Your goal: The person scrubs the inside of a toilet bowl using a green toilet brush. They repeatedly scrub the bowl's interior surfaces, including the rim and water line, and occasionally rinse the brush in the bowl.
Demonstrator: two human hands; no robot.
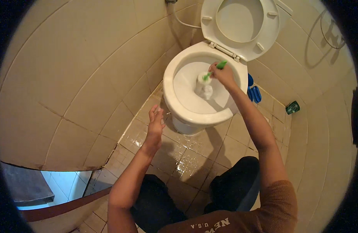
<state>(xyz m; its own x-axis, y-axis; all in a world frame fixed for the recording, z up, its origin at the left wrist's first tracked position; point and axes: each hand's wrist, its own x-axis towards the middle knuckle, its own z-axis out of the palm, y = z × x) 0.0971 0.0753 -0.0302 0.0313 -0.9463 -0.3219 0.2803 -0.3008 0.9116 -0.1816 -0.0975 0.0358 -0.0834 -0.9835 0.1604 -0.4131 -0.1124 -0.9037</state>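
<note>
A white toilet bowl (169,87) stands in front of me with its seat and lid (210,29) raised. My right hand (224,74) is closed round the green handle of a toilet brush (204,77). The brush's pale round head is down inside the bowl, over the drain, where some white foam or water shows. My left hand (156,121) hovers to the left of the bowl, above the floor, holding nothing, its fingers loosely bent and apart from the thumb.
Wet tiled floor (194,163) shines between my knees and the bowl. Blue plastic things (254,94) lie right of the toilet, and a small dark green packet (292,107) rests by the right wall. A doorway sill (62,209) is at lower left. A hose (182,22) runs behind the seat.
</note>
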